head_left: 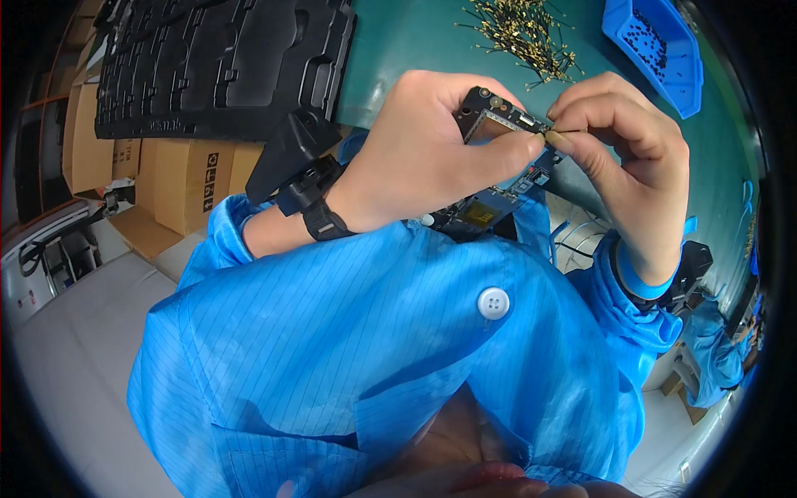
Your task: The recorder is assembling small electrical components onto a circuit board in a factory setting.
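Note:
My left hand (432, 158) grips an opened phone-like device (483, 209) with its dark circuit board showing. The thumb lies across its face, and the fingers behind it are mostly hidden. At the device's upper right edge, my right hand (643, 153) is closed in a pinch, thumb and forefinger tips together. Whatever sits between those tips is too small to make out. Both hands meet there, the left thumb tip close to the right fingertips. The device is tilted, held up in front of my blue striped smock.
A green work table (394, 54) carries a heap of thin dark pieces with gold ends (527, 37) beyond my hands. At the far right stands a blue bin (691, 98) with small dark parts. Left are a black moulded tray (220, 75) and cardboard boxes (170, 187). Another person's blue sleeve (706, 336) shows at right.

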Demonstrator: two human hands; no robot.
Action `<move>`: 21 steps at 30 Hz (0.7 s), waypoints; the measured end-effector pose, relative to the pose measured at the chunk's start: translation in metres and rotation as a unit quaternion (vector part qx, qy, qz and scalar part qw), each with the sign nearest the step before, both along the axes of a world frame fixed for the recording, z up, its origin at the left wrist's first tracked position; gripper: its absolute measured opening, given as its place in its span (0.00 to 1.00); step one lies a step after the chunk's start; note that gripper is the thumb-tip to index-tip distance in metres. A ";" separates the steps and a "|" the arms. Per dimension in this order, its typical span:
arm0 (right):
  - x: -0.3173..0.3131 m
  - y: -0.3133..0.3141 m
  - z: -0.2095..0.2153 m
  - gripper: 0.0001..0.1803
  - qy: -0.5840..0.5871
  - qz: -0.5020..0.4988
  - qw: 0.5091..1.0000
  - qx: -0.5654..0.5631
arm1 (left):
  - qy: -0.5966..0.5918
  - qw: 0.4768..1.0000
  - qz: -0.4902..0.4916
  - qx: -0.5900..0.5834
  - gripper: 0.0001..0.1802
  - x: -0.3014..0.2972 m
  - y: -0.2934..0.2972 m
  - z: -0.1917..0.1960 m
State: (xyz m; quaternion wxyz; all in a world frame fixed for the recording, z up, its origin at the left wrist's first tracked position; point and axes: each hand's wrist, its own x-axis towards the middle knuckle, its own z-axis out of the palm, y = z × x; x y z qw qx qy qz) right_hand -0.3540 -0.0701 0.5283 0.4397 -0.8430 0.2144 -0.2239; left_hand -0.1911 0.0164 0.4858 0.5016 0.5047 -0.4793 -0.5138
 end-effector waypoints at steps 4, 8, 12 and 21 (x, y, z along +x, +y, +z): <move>0.003 -0.002 0.005 0.04 0.030 0.012 0.999 -0.029 | 0.015 1.000 0.002 0.007 0.07 0.001 0.001 -0.001; 0.004 -0.003 0.007 0.04 0.037 0.020 0.998 -0.049 | 0.003 1.000 0.012 0.012 0.07 0.001 0.001 0.002; 0.006 -0.003 0.007 0.04 0.029 0.028 0.997 -0.062 | -0.006 1.000 0.022 -0.001 0.07 0.002 0.001 0.004; 0.008 -0.003 0.010 0.04 0.038 0.024 0.999 -0.010 | -0.002 0.999 0.043 0.000 0.06 0.000 0.004 0.004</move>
